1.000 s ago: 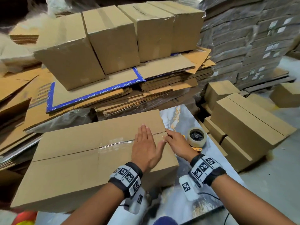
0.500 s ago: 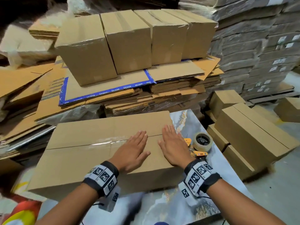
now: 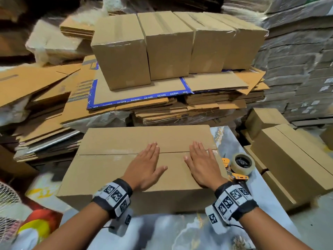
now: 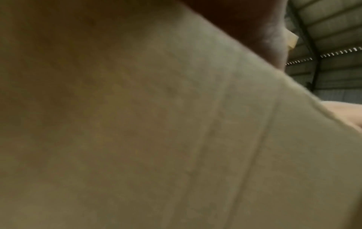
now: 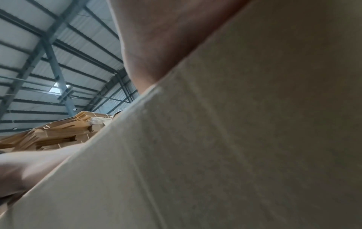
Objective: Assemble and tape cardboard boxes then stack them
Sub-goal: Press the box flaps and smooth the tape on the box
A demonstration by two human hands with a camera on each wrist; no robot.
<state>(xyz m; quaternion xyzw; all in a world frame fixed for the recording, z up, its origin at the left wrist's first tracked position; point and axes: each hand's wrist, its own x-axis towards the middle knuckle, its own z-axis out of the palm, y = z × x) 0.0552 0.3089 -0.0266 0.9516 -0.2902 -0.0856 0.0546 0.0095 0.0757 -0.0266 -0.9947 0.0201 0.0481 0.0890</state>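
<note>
- Box (image 3: 126, 170) lies flat on the marble-patterned table (image 3: 180, 231), long axis running left to right across the person's front, its centre seam parallel to that axis
- Left hand (image 3: 146, 166) rests palm down on the top flaps, fingers straight and together, tips reaching the seam
- Right hand (image 3: 201, 165) lies likewise flat near the box's right end, fingers spread slightly over the seam; neither hand grips anything
- Clear tape appears laid along the seam; judged step: pressing it down
- Tape roll (image 3: 243, 162) sits on the table just right of the box, nearer the right hand
- Stacked boxes (image 3: 171, 46) stand beyond, straight ahead; stacking calls for a two-handed lift forward
</note>
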